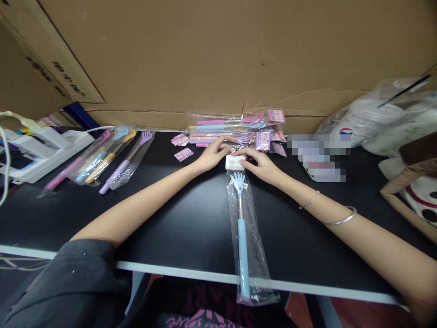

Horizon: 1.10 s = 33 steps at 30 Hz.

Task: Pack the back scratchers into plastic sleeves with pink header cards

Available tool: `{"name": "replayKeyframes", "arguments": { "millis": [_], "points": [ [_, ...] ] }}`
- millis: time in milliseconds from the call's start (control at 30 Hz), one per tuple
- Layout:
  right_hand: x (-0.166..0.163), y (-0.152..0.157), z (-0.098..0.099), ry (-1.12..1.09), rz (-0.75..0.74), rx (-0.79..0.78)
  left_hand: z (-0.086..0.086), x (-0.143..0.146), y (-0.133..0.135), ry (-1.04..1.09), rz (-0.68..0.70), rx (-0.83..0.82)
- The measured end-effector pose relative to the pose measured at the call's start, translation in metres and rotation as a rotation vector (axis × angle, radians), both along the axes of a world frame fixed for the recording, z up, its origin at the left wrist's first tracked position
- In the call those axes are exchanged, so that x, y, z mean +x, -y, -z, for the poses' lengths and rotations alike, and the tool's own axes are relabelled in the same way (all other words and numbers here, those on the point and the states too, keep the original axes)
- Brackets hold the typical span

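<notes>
A blue back scratcher in a clear plastic bag (243, 228) lies lengthwise on the black table (191, 218), its handle end hanging over the near edge. At the bag's far end sits a white card label (235, 162). My left hand (214, 154) and my right hand (260, 164) both pinch this label from either side, fingers closed on it. Right behind my hands lies a pile of bagged scratchers (232, 128) in pink, yellow and blue, with pink cards among them.
Several bagged scratchers (102, 157) lie at the left, beside a white device (41, 148) with cables. A loose pink card (183, 154) rests near my left hand. Cardboard boxes (218, 59) wall the back. Plastic bags (382, 118) and a brown bag (413, 191) crowd the right.
</notes>
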State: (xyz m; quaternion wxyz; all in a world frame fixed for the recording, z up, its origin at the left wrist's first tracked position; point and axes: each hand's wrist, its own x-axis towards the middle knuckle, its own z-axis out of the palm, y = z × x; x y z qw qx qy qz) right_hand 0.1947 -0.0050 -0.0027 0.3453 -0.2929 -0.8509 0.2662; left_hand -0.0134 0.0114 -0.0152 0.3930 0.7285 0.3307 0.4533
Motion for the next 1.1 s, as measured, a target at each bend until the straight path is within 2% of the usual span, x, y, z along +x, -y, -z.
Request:
{"name": "replayKeyframes", "arguments": {
  "millis": [200, 433, 1100],
  "points": [
    [0.0001, 0.0005, -0.0006, 0.005, 0.006, -0.022, -0.0005, 0.0001, 0.0006, 0.011, 0.009, 0.004],
    [-0.0009, 0.0010, 0.0004, -0.016, 0.022, -0.025, 0.0004, 0.0013, 0.0032, 0.054, 0.000, -0.068],
    [-0.0018, 0.0015, 0.0007, -0.048, 0.073, -0.058, -0.0018, 0.0016, 0.0039, 0.020, 0.008, -0.050]
  ]
}}
